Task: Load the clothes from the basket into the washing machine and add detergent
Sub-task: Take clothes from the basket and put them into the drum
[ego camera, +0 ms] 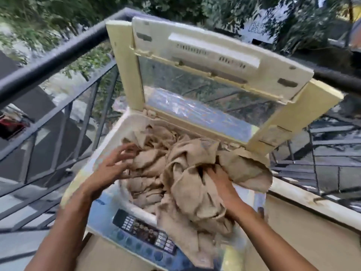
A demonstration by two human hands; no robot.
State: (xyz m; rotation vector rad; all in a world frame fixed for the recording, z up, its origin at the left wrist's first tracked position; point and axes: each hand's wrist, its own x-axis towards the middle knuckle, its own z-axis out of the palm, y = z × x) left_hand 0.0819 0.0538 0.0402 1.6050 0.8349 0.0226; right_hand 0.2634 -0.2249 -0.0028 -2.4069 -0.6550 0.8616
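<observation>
Cloth (187, 173) hangs past right hand (218, 178) clutching it, left hand (115, 165) fingers loose, so push folds down into washer (125, 122).

Coarse, matt beige cloth (187, 173), wrinkled and rough-woven, is filling a washing machine (91, 173) of yellowed, dull plastic; its raised lid (214, 61) is showing a glossy, smeared transparent window, while a smooth dark metal railing (58, 61) is running behind.
</observation>
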